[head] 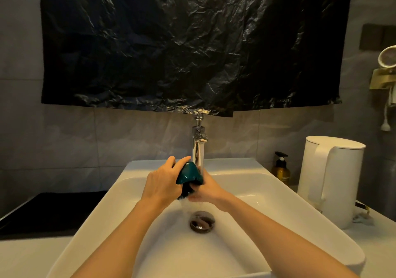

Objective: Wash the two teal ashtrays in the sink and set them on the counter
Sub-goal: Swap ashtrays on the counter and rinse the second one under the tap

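A teal ashtray (189, 174) is held tilted under the chrome tap (198, 149), above the white sink (252, 209). My left hand (161, 181) grips its left side, fingers over the top edge. My right hand (209, 188) holds it from the right and below, partly hidden behind it. Water runs off the ashtray and my hands toward the drain (201, 222). Whether a second ashtray sits behind the first I cannot tell; something dark teal shows just beneath it.
A white electric kettle (330, 179) stands on the counter right of the sink, an amber pump bottle (280, 169) behind it. A black panel (42, 211) lies on the counter at left. Black plastic sheeting (188, 42) hangs above the tap.
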### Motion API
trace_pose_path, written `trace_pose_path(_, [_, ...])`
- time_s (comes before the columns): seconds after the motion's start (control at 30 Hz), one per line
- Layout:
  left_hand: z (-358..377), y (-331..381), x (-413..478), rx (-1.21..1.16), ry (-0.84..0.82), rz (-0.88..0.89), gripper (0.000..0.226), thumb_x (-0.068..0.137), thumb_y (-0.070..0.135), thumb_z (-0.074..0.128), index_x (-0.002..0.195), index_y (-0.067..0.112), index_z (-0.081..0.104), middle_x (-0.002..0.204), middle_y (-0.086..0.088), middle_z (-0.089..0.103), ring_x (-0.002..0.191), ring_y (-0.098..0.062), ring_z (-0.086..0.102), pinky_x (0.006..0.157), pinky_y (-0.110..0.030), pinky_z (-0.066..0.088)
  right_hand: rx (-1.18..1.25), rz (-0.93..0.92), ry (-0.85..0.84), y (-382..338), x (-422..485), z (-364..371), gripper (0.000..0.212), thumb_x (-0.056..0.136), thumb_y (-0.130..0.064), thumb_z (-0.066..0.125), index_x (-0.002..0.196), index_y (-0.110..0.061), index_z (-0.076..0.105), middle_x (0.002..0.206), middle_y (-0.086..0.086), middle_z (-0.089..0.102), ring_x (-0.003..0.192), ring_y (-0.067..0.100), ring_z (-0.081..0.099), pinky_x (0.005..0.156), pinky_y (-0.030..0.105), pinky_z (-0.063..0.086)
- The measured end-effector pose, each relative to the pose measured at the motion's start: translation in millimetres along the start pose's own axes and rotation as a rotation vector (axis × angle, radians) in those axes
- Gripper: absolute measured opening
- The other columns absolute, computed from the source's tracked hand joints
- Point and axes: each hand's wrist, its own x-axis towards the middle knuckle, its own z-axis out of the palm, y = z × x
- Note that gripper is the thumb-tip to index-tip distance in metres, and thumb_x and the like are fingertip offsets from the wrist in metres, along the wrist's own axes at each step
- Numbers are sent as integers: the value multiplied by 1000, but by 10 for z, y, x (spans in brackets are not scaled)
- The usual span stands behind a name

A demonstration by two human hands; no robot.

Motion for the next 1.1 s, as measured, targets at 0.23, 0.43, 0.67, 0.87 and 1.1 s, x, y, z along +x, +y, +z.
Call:
trace_pose_path(0.23, [82,109,1,-55,104,-10,60,68,21,76,123,26,53,95,4,55,72,-20,59,51,-27,46,-71,-145,271,9,22,-31,28,96,-5,50,118,-22,53,105,10,65,92,28,66,74,44,59])
trace_pose_path(0.43, [219,188,35,-483,-175,-526,28,88,20,48,114,25,58,101,2,63,88,-18,54,72,-27,43,-549,-133,213,72,-5,-146,38,94,-5,42,128,-17,53,119,11,62,109,28,58,88,34,50])
trace_pose_path(0.67, [236,145,60,-699,-354,-884,17,90,23,45,81,18,59,86,-9,65,88,-27,61,74,-35,55,-483,41,19,-19,-9,-123,39,90,7,43,127,-6,48,123,15,56,114,26,53,88,34,50])
trace_pose_path(0.87, [202,264,107,-811,-367,-943,12,89,24,52,87,17,61,89,-8,66,92,-25,61,79,-36,54,-576,96,250,-38,2,-171,13,91,-11,59,101,-7,66,96,13,67,82,29,68,61,34,60])
trace_pose_path(1.1, [170,177,64,-620,-359,-896,15,91,30,50,90,22,62,91,-4,64,88,-20,57,70,-27,44,-96,366,-188,-133,-118,-136,60,86,17,52,134,-17,40,135,13,45,123,39,49,83,44,56])
